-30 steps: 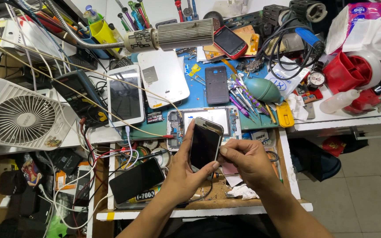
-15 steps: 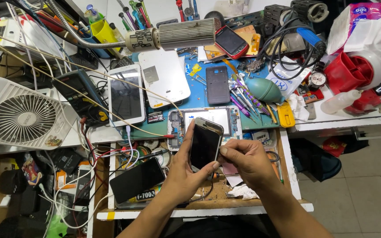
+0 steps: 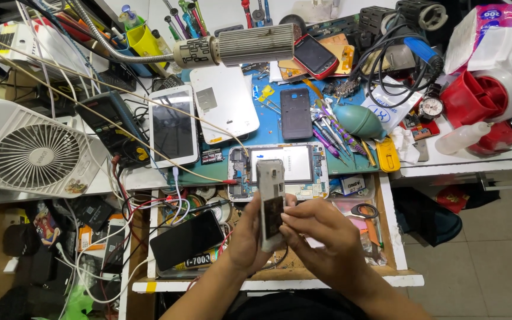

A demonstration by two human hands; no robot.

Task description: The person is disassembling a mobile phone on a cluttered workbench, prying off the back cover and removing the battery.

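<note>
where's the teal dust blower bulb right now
In the head view it lies on the blue mat, right of the dark phone back cover, the teal blower bulb just above the yellow tool.

The scene is seen from one head-worn camera, aimed steeply downward at the cluttered table (image 3: 268, 127), near enough that forearms enter at the lower edge; floor is included at right.

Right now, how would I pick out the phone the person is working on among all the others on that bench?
Find the big white fan at the bench's left edge, then look right, past the white tablet, to the open drawer at the front. There the left hand and right hand hold a white phone upright. It is the only phone lifted off the bench; the rest lie flat.
</note>
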